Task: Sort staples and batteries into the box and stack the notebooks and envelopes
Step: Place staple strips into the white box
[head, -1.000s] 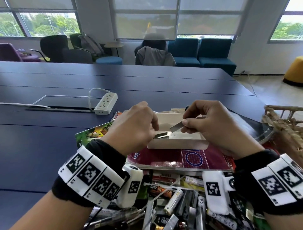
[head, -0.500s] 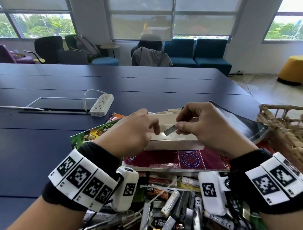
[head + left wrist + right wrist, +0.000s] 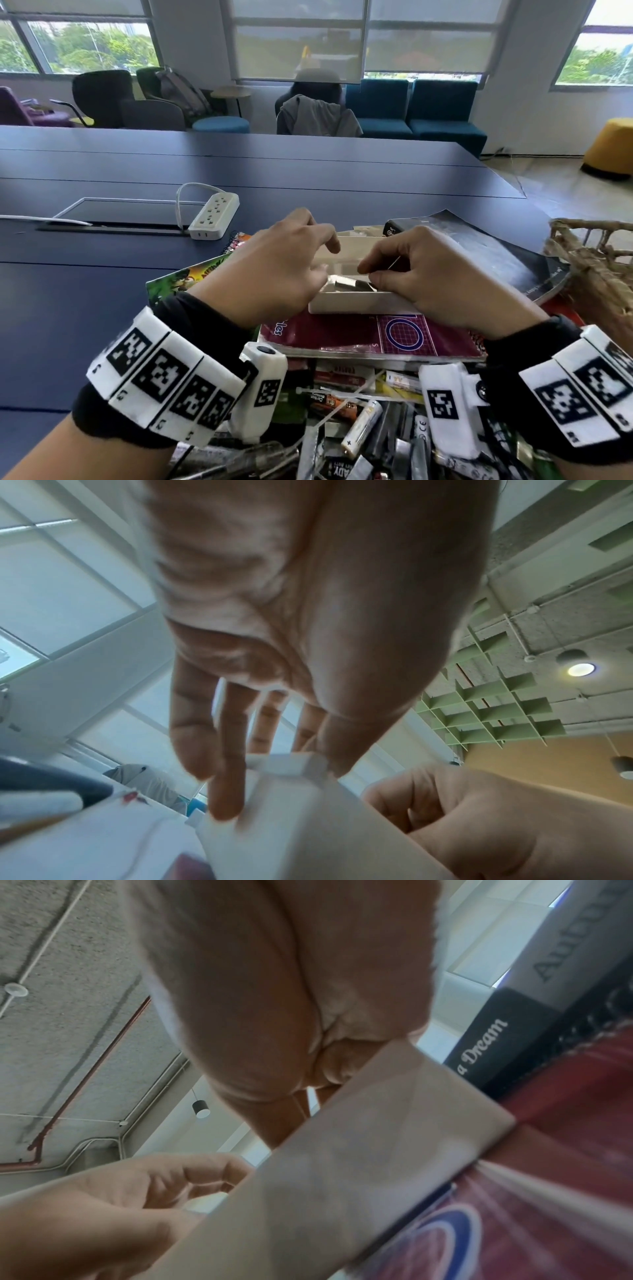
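My right hand pinches staples into the box, my left hand steadies it with loose fingers; batteries and notebooks remain unsorted.

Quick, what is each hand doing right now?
Left hand: fingers relaxed, touching the small white cardboard box, gripping nothing.
Right hand: pinching a silvery strip of staples inside the box.

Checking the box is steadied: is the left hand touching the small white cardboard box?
Touching. The left wrist view shows the left hand's fingertips pressed against the small white cardboard box.
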Available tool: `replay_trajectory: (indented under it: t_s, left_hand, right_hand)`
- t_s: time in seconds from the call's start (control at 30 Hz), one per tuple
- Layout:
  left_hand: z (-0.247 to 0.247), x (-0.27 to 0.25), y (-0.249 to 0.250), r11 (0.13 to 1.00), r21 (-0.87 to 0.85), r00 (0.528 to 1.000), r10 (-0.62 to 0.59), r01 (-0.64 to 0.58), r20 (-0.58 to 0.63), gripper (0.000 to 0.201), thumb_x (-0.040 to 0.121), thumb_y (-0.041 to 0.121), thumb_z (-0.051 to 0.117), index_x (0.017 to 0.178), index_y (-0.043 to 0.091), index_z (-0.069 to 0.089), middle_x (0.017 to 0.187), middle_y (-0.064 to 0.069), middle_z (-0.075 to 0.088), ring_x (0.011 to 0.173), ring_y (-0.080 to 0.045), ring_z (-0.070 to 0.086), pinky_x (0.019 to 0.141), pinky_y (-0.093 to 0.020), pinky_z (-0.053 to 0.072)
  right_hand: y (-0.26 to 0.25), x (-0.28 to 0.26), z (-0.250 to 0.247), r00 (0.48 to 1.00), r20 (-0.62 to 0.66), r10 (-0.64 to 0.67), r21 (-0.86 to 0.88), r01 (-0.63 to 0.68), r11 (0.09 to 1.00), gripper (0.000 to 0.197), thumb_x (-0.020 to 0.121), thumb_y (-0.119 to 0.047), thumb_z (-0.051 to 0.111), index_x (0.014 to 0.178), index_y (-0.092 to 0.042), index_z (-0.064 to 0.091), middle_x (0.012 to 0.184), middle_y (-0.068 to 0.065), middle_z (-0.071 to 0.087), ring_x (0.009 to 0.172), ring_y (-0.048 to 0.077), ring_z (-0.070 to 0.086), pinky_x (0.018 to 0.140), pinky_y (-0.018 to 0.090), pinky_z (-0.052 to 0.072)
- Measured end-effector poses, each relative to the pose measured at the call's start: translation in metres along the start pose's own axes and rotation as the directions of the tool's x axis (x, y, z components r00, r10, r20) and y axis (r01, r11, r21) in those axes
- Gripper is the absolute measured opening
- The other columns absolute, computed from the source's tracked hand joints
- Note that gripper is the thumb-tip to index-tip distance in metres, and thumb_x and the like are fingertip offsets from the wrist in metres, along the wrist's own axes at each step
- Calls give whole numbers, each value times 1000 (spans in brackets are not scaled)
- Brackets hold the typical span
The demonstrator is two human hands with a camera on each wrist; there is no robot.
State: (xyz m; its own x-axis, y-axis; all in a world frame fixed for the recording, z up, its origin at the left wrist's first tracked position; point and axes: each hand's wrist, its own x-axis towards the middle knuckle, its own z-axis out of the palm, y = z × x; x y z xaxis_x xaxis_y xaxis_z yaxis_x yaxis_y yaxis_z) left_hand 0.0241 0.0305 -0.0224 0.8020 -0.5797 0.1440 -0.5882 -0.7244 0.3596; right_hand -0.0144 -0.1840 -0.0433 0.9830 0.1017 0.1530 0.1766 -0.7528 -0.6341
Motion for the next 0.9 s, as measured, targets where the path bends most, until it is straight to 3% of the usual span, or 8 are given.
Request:
replay_trajectory:
  t_s: [0.23,0.33,0.37,0.43,0.5,0.63,0.77,0.9]
  left_hand:
    - [-1,1,-5,1000,-21,1000,-18,18,-19,17,95,26,63,110,32,67,106,12,48,78,-8,57,76,-30,41]
    - [0,1,-5,1000,-4,1000,-9,9,-8,17,95,27,63,110,31,69,108,11,51,78,-8,55,74,-29,38]
    - [0,1,-5,1000,-5,1000,-7,7,0,17,95,26,63,110,32,70,110,11,52,78,-8,55,74,-28,39]
    - [0,1,-4,1000,-11,1000,0,0,19,20,96,24,61,109,36,71,111,11,53,79,-8,55,75,-28,41]
    - [0,1,-4,1000,-19,999,7,-6,49,24,98,23,58,108,40,72,111,11,53,87,-10,56,78,-29,41]
    - [3,2,-1,1000,8,994,4,-5,111,30,100,20,53,103,38,76,112,9,53,101,-14,57,85,-31,44]
    - [5,5,-2,999,37,994,-11,7,106,29,99,19,51,97,32,77,106,9,53,97,-14,56,74,-28,36]
    - [5,6,-3,999,46,994,0,-5,110,29,99,19,50,101,31,77,105,9,52,95,-13,56,73,-27,34]
  right_hand:
    - [-8,-1,1,999,42,23,-91,-19,996,26,89,-15,65,87,-37,78,84,-16,74,79,5,68,79,37,57]
    - [-11,-4,1,993,111,32,-84,-22,996,37,95,-12,55,92,-41,79,93,-18,72,82,3,66,74,27,54]
    - [-13,-5,2,991,134,24,-76,-13,997,41,96,-14,50,95,-43,78,98,-17,72,85,5,67,77,30,56]
    - [-16,-6,4,985,171,-5,-42,12,999,46,91,-17,43,101,-48,75,105,-14,73,90,19,72,83,45,61]
    - [-15,-7,4,985,169,-24,-6,26,1000,45,90,-16,43,105,-46,74,105,-14,74,90,24,74,83,52,61]
    - [-11,-5,0,997,62,-34,-1,35,999,31,92,-5,59,97,-32,74,92,-16,74,88,4,69,87,41,57]
    - [-10,-5,1,994,105,-30,42,26,999,35,91,1,55,93,-29,72,87,-10,76,87,10,71,87,46,57]
    - [-12,-6,1,991,124,-52,81,42,996,40,92,5,51,96,-28,72,89,-8,77,90,11,72,90,46,57]
